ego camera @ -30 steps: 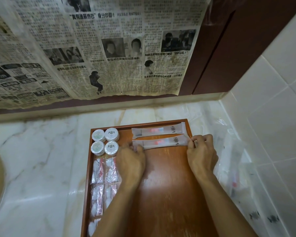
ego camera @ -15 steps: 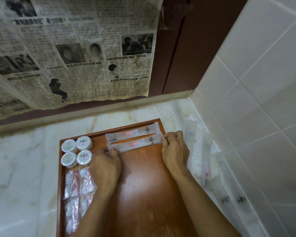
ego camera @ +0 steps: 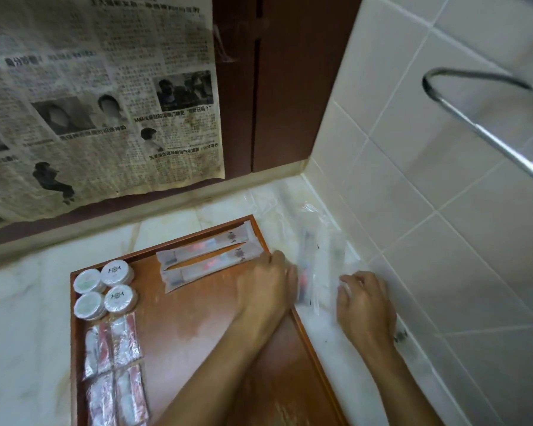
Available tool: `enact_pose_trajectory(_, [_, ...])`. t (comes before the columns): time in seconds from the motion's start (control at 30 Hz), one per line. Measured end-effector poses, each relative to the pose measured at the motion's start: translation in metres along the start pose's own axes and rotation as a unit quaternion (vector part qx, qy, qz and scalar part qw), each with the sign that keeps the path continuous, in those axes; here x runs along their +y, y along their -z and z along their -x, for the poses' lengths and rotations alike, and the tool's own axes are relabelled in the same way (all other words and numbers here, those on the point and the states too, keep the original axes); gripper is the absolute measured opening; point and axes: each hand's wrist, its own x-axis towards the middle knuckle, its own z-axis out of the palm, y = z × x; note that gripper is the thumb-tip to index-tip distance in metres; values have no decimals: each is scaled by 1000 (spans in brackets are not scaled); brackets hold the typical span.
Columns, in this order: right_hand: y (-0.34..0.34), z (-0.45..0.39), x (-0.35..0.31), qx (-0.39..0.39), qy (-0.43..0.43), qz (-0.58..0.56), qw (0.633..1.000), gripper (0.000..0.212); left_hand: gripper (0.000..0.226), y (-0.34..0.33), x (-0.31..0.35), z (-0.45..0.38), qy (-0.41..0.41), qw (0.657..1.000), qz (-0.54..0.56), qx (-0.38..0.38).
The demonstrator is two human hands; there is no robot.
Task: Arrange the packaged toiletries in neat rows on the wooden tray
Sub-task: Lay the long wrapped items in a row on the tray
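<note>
The wooden tray [ego camera: 197,333] lies on the marble counter. Two long toothbrush packets [ego camera: 210,256] lie side by side at its far end. Several round white tins [ego camera: 105,287] sit at the far left, with several small foil sachets [ego camera: 114,364] in rows below them. A loose pile of clear packets [ego camera: 317,250] lies on the counter right of the tray. My left hand [ego camera: 265,287] reaches across the tray's right rim and pinches a blurred clear packet [ego camera: 305,284] from that pile. My right hand [ego camera: 363,302] has its fingers curled on the same packet's other side.
A tiled wall [ego camera: 443,210] closes the right side, with a chrome rail [ego camera: 480,127] sticking out above. Newspaper [ego camera: 90,103] hangs on the dark wooden back panel [ego camera: 283,87]. Marble counter [ego camera: 22,318] extends left of the tray.
Both hands let go of the second toothbrush packet on the tray and moved right to the pile by the wall. The view swung right.
</note>
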Motion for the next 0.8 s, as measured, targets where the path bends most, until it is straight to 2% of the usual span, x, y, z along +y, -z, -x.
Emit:
enact_pose_trajectory(0.1, [0, 2, 8, -12, 41, 20, 999, 21, 40, -15, 33, -15, 25, 994, -27, -100])
enact_pose_trajectory(0.23, [-2, 0, 8, -16, 53, 15, 998, 21, 38, -31, 46, -27, 67, 987, -38, -141])
enact_pose_trajectory(0.4, [-2, 0, 9, -24, 48, 0, 999, 16, 23, -34, 56, -34, 115, 984, -16, -137])
enact_pose_trajectory(0.57, [12, -5, 3, -11, 16, -54, 998, 16, 29, -12, 50, -33, 175, 977, 65, -104])
enact_pose_trajectory(0.63, [23, -11, -7, -9, -21, -117, 993, 16, 27, 6, 40, -27, 211, 955, 185, -93])
enact_pose_trajectory(0.7, [35, -19, -23, -13, -63, -211, 975, 15, 18, 29, 27, -16, 240, 899, 355, -85])
enact_pose_trajectory(0.77, [47, -27, -43, -44, -109, -336, 935, 11, 24, 52, 11, -2, 244, 848, 454, -122])
enact_pose_trajectory(0.8, [53, -31, -56, -76, -139, -407, 900, 9, 26, 63, 3, 6, 241, 830, 481, -145])
